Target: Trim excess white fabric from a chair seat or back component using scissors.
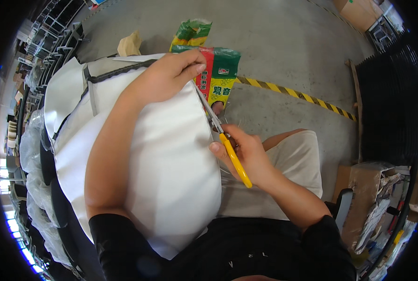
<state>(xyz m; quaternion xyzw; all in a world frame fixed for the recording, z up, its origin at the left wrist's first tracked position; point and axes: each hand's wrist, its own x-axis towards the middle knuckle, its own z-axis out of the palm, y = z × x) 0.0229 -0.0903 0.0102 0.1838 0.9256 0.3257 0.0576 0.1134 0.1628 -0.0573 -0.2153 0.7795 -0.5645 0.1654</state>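
A large white, leather-like cover [176, 154] with dark trim lies across my lap and spreads to the left. Across it reaches my left arm. My left hand [169, 77] is closed at the cover's far right edge, thumb and forefinger pinched on the material. Yellow-handled scissors [236, 161] are in my right hand [248, 157], beside the cover's right edge. Their metal blades point up and away along that edge, toward my left hand. Fine loose threads show near the blades. My fingers partly hide the handles.
A green, red and yellow printed bag [223, 70] stands beyond my hands, a tan piece [129, 44] left of it. Yellow-black floor tape [298, 93] runs right. Plastic-wrapped items [33, 145] line the left; a dark stack [391, 103] and cardboard box [359, 201] stand right.
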